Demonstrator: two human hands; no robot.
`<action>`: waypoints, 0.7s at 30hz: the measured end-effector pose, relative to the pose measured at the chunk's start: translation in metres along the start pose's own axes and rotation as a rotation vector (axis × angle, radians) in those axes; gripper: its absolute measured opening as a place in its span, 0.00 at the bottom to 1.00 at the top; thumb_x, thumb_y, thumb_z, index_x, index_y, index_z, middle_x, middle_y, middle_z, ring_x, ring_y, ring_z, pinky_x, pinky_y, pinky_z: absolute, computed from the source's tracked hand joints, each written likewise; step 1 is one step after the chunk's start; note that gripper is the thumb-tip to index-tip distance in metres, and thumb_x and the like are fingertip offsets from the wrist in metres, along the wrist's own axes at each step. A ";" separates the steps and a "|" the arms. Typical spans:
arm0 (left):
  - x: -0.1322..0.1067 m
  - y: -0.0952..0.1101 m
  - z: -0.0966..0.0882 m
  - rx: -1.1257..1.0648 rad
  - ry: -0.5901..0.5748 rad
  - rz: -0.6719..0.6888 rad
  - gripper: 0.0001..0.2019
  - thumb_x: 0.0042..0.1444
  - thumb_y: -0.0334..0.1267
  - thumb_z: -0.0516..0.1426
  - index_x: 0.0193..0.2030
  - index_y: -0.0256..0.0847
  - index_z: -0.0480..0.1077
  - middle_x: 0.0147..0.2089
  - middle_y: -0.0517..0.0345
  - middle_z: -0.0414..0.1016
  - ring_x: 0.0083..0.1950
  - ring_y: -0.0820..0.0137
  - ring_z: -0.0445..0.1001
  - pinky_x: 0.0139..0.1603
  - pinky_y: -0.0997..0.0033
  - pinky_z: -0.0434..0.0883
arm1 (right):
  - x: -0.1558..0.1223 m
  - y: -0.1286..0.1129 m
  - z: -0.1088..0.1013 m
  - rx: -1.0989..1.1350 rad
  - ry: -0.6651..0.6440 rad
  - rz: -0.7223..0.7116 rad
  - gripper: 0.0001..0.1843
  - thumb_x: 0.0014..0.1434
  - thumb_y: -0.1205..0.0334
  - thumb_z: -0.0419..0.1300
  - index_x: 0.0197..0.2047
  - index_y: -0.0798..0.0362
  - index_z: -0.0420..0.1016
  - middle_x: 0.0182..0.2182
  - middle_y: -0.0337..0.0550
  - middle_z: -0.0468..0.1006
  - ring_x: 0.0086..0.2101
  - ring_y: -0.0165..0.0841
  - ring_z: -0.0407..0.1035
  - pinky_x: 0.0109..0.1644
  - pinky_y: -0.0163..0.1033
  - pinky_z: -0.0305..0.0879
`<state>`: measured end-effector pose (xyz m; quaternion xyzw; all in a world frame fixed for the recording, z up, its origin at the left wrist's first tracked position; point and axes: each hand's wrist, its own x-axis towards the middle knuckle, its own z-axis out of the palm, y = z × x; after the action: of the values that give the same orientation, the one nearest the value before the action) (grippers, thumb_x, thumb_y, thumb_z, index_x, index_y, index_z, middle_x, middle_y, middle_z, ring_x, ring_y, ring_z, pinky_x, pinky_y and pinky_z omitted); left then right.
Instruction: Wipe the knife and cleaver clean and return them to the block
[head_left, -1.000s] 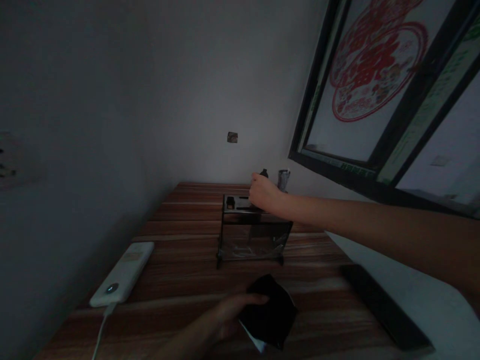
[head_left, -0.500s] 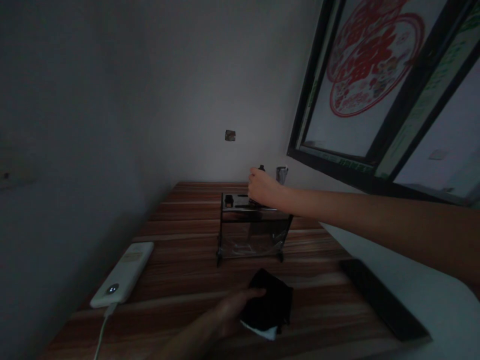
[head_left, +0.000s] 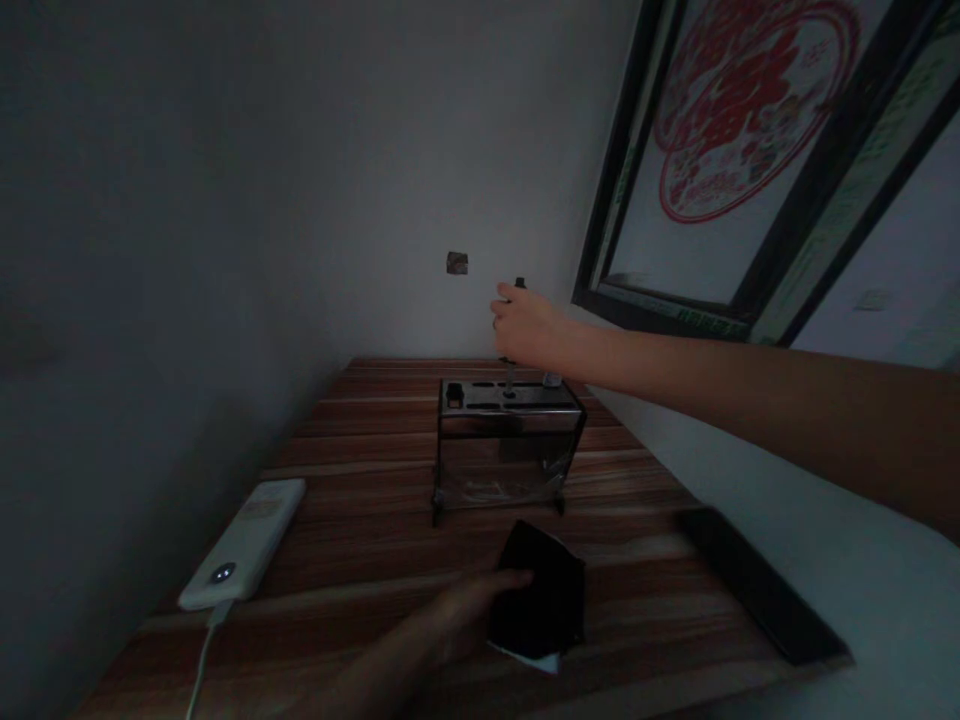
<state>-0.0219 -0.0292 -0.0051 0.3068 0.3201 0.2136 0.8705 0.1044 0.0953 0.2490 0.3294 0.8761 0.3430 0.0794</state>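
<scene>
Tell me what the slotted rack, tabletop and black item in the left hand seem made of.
Slotted rack: probably metal or glossy plastic; its top shines. Tabletop: low-sheen wood or laminate, from its streaky grain. Black item: probably matte fabric, from its soft, uneven edges.

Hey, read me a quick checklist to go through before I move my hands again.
1. Right hand gripping the black-handled tool: ok.
2. Tool fully out of the rack: not ok, its shaft appears to reach down to a top slot.
3. Rack standing upright on the table: ok.
4. Left hand holding the black cloth: ok.
5. White power bank apart from both hands: ok.
6. Tool's tip condition: cannot tell.
</scene>
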 end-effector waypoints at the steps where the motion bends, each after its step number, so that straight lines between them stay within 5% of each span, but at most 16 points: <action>1: 0.000 0.000 0.000 -0.001 -0.002 -0.015 0.26 0.40 0.37 0.65 0.48 0.36 0.67 0.41 0.49 0.77 0.45 0.61 0.74 0.50 0.61 0.66 | 0.000 0.002 -0.005 -0.045 -0.013 0.007 0.13 0.46 0.77 0.53 0.18 0.53 0.71 0.23 0.40 0.76 0.41 0.39 0.67 0.57 0.55 0.49; 6: 0.002 0.001 -0.005 -0.014 0.002 -0.090 0.28 0.39 0.36 0.66 0.49 0.36 0.66 0.42 0.49 0.77 0.45 0.61 0.75 0.53 0.60 0.65 | 0.003 0.014 -0.027 -0.303 0.009 -0.037 0.14 0.50 0.75 0.51 0.20 0.55 0.73 0.26 0.37 0.77 0.45 0.39 0.67 0.57 0.60 0.44; 11: 0.001 0.005 -0.007 0.036 -0.032 0.018 0.27 0.37 0.34 0.67 0.47 0.36 0.69 0.46 0.47 0.76 0.48 0.60 0.74 0.55 0.59 0.64 | 0.005 0.030 -0.042 -0.273 0.181 -0.022 0.17 0.53 0.75 0.50 0.15 0.59 0.68 0.25 0.36 0.79 0.44 0.33 0.67 0.51 0.55 0.54; 15: -0.001 0.010 -0.008 0.133 -0.043 0.105 0.26 0.38 0.33 0.67 0.47 0.36 0.70 0.48 0.48 0.75 0.51 0.60 0.72 0.57 0.60 0.61 | -0.001 0.042 -0.061 -0.398 0.213 -0.058 0.27 0.59 0.71 0.40 0.12 0.63 0.64 0.22 0.40 0.78 0.44 0.30 0.68 0.44 0.50 0.59; 21: -0.004 0.017 -0.007 0.193 -0.057 0.127 0.24 0.40 0.34 0.66 0.47 0.37 0.70 0.49 0.48 0.75 0.51 0.61 0.71 0.57 0.61 0.61 | -0.030 0.058 -0.096 -0.519 0.183 0.049 0.28 0.56 0.66 0.37 0.09 0.60 0.62 0.21 0.42 0.78 0.43 0.36 0.69 0.38 0.51 0.59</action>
<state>-0.0326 -0.0165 0.0034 0.4148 0.2943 0.2278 0.8304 0.1230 0.0553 0.3564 0.2866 0.7542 0.5862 0.0733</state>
